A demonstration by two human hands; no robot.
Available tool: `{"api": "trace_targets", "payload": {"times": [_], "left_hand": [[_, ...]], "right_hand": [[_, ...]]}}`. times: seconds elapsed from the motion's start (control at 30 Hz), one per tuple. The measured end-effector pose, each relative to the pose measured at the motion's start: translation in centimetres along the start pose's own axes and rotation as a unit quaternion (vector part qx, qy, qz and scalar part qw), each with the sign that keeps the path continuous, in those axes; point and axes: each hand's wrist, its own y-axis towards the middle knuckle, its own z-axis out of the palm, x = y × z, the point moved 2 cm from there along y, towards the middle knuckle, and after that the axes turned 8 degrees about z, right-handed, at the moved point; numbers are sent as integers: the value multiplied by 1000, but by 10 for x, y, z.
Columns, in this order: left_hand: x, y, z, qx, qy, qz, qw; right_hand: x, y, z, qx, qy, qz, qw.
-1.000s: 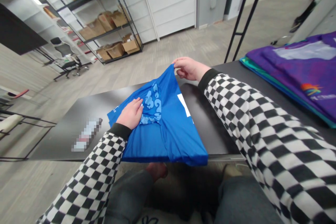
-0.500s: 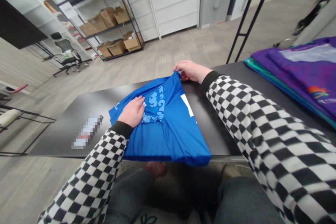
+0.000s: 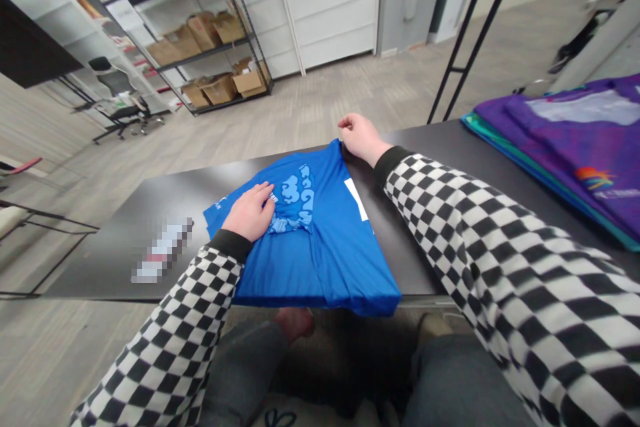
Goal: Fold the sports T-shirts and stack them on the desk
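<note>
A blue shirt (image 3: 320, 247) with a pale blue cloud print lies partly folded on the black table (image 3: 440, 147), its near edge hanging slightly over the front. My left hand (image 3: 250, 212) rests flat on the shirt beside the print, fingers stretched out. My right hand (image 3: 357, 137) is at the shirt's far corner, fingers curled and pinching the fabric down against the table.
A stack of purple and teal garments (image 3: 575, 140) lies at the right of the table. A blurred label (image 3: 163, 250) sits on the table's left part. Metal shelving with cardboard boxes (image 3: 210, 40) stands beyond, and a black rack leg (image 3: 470, 33) rises behind the table.
My right hand has lowered the shirt's far corner from raised to down on the table, flattening the fold. My left hand has stayed pressed on the shirt.
</note>
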Motion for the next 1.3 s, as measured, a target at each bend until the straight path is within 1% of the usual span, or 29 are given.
{"api": "trace_targets", "payload": {"times": [0.07, 0.1, 0.17, 0.23, 0.3, 0.37, 0.5, 0.57, 0.67, 0.73, 0.8, 0.83, 0.87, 0.93, 0.97, 1.0, 1.03, 1.07, 1.13, 1.2, 1.3], "left_hand": [[-2, 1, -4, -11, 4, -5, 1000], [-3, 1, -5, -17, 6, -7, 1000], [-4, 3, -9, -31, 9, -9, 999], [-5, 4, -11, -40, 7, -5, 999], [-4, 5, -10, -41, 0, 4, 999], [-3, 5, -8, -35, -9, 9, 999], [-1, 6, -4, -24, -15, 8, 1000], [0, 6, -2, -20, -13, 9, 1000], [1, 6, 1, -21, -7, 5, 1000], [2, 6, 3, -23, -6, 6, 1000], [4, 6, 5, -22, -9, 10, 1000], [4, 6, 5, -23, -13, 10, 1000], [4, 6, 4, -26, -18, 9, 999], [3, 6, 1, -37, -30, 10, 999], [2, 6, -1, -40, -39, 20, 998], [-1, 5, -2, -39, -51, 36, 997], [-3, 5, -3, -32, -62, 55, 996], [-6, 4, -4, -20, -71, 73, 995], [-10, 2, -4, 10, -76, 89, 993], [-11, 2, -3, 30, -70, 80, 994], [-9, 2, -2, 41, -67, 65, 995]], "right_hand": [[8, -12, -8, -12, -72, -40, 997], [11, -18, -11, -13, -100, -48, 994], [17, -29, -13, 2, -144, -40, 989], [20, -36, -11, 38, -184, -27, 982], [19, -38, -7, 73, -213, -31, 974], [16, -37, -3, 80, -225, -25, 971], [7, -31, -1, 26, -247, 13, 969], [5, -32, -1, 0, -264, 6, 965], [6, -35, -3, -19, -278, -1, 960], [9, -37, -6, -30, -274, 2, 961], [14, -40, -10, -41, -266, -10, 963], [17, -41, -11, -32, -264, -27, 964], [20, -42, -10, -5, -268, -50, 962], [23, -45, -6, 86, -288, -92, 949], [23, -47, -2, 136, -300, -100, 939], [21, -49, 1, 177, -310, -99, 929], [20, -50, 3, 204, -318, -90, 922], [19, -51, 5, 216, -321, -78, 919], [17, -51, 8, 219, -325, -61, 918], [16, -51, 8, 207, -332, -47, 919], [9, -48, 3, 200, -343, -23, 918]]}}
